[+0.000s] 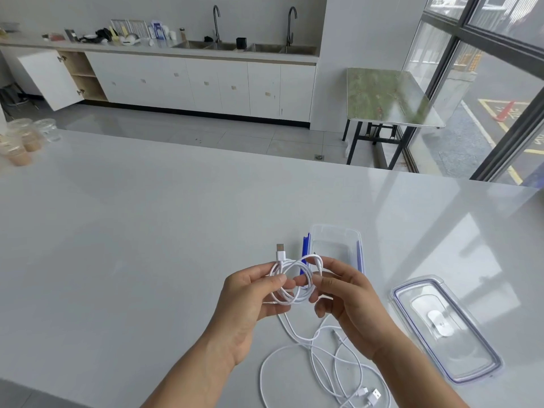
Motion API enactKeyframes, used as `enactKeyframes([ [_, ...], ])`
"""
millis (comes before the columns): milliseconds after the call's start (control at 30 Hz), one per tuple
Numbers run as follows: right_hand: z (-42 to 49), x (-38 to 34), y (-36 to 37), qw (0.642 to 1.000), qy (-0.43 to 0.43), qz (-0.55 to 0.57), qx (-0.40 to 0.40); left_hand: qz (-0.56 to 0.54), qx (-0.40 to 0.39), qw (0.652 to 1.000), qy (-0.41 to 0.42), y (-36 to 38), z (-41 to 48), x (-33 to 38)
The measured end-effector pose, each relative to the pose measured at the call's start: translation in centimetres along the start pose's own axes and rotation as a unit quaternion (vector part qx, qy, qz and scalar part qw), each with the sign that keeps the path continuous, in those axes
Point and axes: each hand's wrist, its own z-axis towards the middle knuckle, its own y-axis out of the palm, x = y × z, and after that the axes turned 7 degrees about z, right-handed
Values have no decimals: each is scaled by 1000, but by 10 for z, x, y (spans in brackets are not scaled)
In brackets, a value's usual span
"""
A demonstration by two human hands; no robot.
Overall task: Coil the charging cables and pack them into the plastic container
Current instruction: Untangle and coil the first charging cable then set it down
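A white charging cable [294, 278] is wound into a small coil held above the grey table. My left hand [250, 301] pinches the coil's left side, with the USB plug [280, 251] sticking up. My right hand [344, 293] grips the coil's right side. Just behind the hands stands the clear plastic container [335, 245] with blue clips, open and with nothing visible inside. Loose white cables [329, 366] lie tangled on the table below my hands.
The container's clear lid [441, 328] lies flat on the table to the right. Plastic cups [23, 139] stand at the table's far left edge. Beyond the table are a kitchen counter with sinks [244, 48] and a small side table [385, 95].
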Motion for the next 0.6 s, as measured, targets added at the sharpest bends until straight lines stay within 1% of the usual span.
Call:
enactKeyframes([
  [67,0,0,0,1000,-2,-17,4,-16,2,1000,-14,-1,0,-1],
  [133,0,1,2,999,-8,-35,13,-6,7,1000,-19,-2,1,-2],
  [233,3,5,8,998,-11,-61,30,37,29,999,-8,-2,1,-4],
  [400,9,9,19,994,-2,-104,26,77,52,996,14,-7,-1,-8],
  [467,11,10,22,993,-7,-115,27,93,66,993,24,-9,-1,-8],
  [600,12,12,27,983,-34,-177,47,106,78,991,32,-12,-1,-9],
])
